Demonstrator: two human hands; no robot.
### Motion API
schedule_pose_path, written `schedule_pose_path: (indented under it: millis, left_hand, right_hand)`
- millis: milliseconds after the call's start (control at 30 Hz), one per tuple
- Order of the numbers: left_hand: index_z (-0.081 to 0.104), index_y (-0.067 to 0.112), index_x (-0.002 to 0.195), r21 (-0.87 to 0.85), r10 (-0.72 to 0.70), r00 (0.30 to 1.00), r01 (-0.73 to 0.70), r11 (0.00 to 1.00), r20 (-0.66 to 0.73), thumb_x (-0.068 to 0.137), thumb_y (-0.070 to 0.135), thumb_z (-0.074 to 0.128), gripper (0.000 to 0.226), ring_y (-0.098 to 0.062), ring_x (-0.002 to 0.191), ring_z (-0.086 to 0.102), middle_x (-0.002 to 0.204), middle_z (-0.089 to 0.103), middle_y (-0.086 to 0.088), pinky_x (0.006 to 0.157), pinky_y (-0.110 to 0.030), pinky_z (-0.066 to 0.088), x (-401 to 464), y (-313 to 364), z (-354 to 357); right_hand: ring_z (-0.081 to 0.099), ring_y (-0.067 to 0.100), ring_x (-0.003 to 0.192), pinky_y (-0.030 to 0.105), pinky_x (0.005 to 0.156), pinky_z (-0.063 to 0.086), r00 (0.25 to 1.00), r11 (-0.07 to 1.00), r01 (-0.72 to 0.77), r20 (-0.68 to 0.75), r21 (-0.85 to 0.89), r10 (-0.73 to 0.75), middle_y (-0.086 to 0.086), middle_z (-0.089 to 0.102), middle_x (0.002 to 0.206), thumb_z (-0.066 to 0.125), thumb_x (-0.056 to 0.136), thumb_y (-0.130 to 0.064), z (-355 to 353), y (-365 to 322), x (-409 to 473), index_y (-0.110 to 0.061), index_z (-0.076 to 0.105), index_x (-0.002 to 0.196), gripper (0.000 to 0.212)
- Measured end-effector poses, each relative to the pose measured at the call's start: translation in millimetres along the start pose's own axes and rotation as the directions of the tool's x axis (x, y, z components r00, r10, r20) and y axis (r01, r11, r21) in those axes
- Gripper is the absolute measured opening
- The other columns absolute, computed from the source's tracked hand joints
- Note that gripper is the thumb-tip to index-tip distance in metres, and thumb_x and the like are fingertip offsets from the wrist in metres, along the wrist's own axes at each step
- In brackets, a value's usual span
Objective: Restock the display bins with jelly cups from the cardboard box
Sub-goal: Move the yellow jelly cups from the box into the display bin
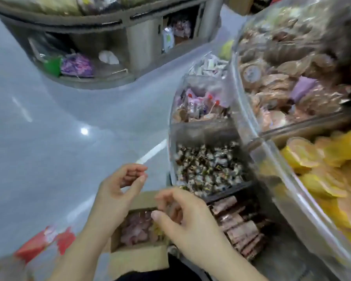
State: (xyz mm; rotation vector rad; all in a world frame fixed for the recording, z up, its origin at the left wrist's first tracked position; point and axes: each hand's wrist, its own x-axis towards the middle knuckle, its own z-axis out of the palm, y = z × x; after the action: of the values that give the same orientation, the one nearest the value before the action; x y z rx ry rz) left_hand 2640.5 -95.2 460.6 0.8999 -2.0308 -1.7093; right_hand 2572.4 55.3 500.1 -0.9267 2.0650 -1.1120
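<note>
The cardboard box (137,236) stands open at about 6 o'clock in the view, low before the person, and the jelly cups (137,228) lie inside it as a pale pink heap. Both hands hang just above the opening. The left hand (117,191) is at 11 o'clock from the box; its fingers (135,172) are loosely curled toward the thumb and I see nothing between them. The right hand (187,222) covers the box's right edge; its fingers (166,196) are bent with the thumb near them, but the picture is blurred here, so I cannot tell if they pinch a cup. The cups lie directly under the right thumb, apart from the left fingers.

At 3 o'clock from the box rise the clear display bins (207,159): one with small dark wrapped sweets (209,169), below it brown packets (239,228), above it mixed pink sweets (199,106). Farther right, an upper tier holds brown round cups (282,78) and yellow cups (322,171). The floor (48,128) is grey and shiny. At 12 o'clock stands another display stand (101,43), and a red bag (42,244) lies at 8 o'clock.
</note>
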Motion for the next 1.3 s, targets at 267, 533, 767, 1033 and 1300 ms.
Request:
schedule_pose_path:
  millis: [267, 533, 767, 1033, 1300]
  left_hand:
    - [0.060, 0.017, 0.086, 0.107, -0.558, 0.829, 0.559, 0.822, -0.046, 0.084, -0.005, 0.060, 0.022, -0.004, 0.071, 0.059, 0.077, 0.063, 0.005, 0.059, -0.002, 0.041, -50, -278, -43]
    - [0.051, 0.001, 0.122, 0.107, -0.801, 0.598, 0.796, 0.596, 0.015, 0.084, 0.011, 0.064, 0.041, -0.027, 0.101, 0.060, 0.111, 0.063, -0.017, 0.078, -0.025, 0.041, -13, -514, 21]
    - [0.061, 0.018, 0.092, -0.804, -0.964, 0.259, 0.585, 0.108, 0.059, 0.091, 0.040, 0.051, 0.024, -0.011, 0.080, 0.055, 0.092, 0.058, -0.001, 0.076, -0.020, 0.048, 50, -609, 63]
    - [0.052, 0.010, 0.123, -0.928, -0.983, 0.178, 0.373, 0.020, 0.050, 0.089, 0.037, 0.057, 0.044, -0.015, 0.102, 0.055, 0.108, 0.052, -0.005, 0.091, -0.024, 0.046, 55, -625, 68]
    - [0.064, 0.003, 0.089, -0.923, -0.880, 0.387, 0.364, -0.127, 0.274, 0.086, 0.014, 0.060, 0.012, -0.019, 0.090, 0.063, 0.094, 0.065, -0.012, 0.071, -0.028, 0.059, 12, -541, 41]
  right_hand:
    - [0.058, 0.017, 0.098, 0.025, 0.077, 0.041, 0.629, 0.788, -0.425, 0.480, -0.446, 0.611, 0.007, 0.061, 0.104, 0.057, 0.086, -0.026, 237, 231, 46, -0.018, 0.054, 0.121, 0.036]
    - [0.052, 0.032, 0.113, 0.033, 0.092, 0.045, 0.682, 0.607, -0.435, 0.196, -0.665, 0.704, 0.015, 0.053, 0.126, 0.058, 0.085, -0.025, 310, 436, 117, -0.012, 0.053, 0.122, 0.039]
    - [0.034, 0.033, 0.126, 0.038, 0.103, 0.032, 0.746, 0.401, -0.163, 0.153, -0.902, 0.649, 0.016, 0.036, 0.138, 0.043, 0.090, -0.011, 341, 531, 157, -0.015, 0.028, 0.141, 0.053]
    - [0.039, 0.034, 0.119, 0.042, 0.100, 0.033, 0.894, 0.388, -0.063, 0.121, -0.919, 0.432, 0.016, 0.045, 0.128, 0.055, 0.086, -0.022, 347, 543, 150, -0.015, 0.041, 0.132, 0.048]
    - [0.056, 0.021, 0.094, 0.033, 0.088, 0.047, 0.719, 0.729, -0.675, -0.122, 0.112, 0.684, 0.003, 0.057, 0.099, 0.071, 0.070, -0.010, 337, 450, 124, -0.018, 0.051, 0.104, 0.040]
